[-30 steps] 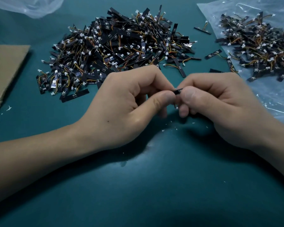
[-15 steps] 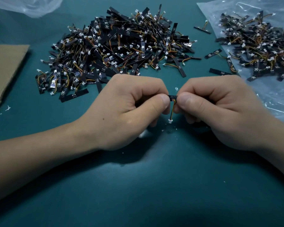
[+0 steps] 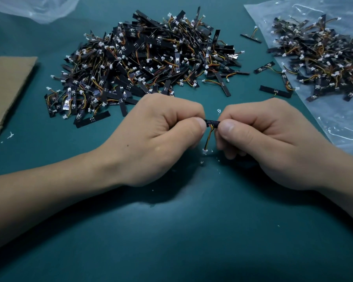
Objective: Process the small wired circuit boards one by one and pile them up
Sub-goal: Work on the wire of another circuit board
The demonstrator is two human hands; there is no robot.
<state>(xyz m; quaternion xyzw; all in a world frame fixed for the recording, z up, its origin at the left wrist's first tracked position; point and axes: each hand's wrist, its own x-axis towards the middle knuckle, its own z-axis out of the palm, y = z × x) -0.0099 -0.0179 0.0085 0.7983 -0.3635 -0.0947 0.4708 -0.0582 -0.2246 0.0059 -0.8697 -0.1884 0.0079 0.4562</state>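
A small black circuit board (image 3: 212, 122) is held level between both hands over the teal mat. My left hand (image 3: 157, 137) pinches its left end and my right hand (image 3: 261, 139) pinches its right end. Thin orange and yellow wires hang down from the board to a white connector (image 3: 204, 151) just above the mat. Beyond the hands lies a large heap of black wired boards (image 3: 143, 64). A second pile (image 3: 322, 58) rests on a clear plastic bag at the far right.
The clear plastic bag (image 3: 338, 123) covers the mat's right side. A few loose boards (image 3: 275, 91) lie between the two piles. Brown cardboard (image 3: 6, 86) lies at the left edge, another clear bag (image 3: 35, 7) at top left. White flecks (image 3: 202, 162) dot the mat.
The hands have drawn slightly apart, so more of the board shows between the thumbs. The wires and white connector, hidden a second ago, now hang below it.
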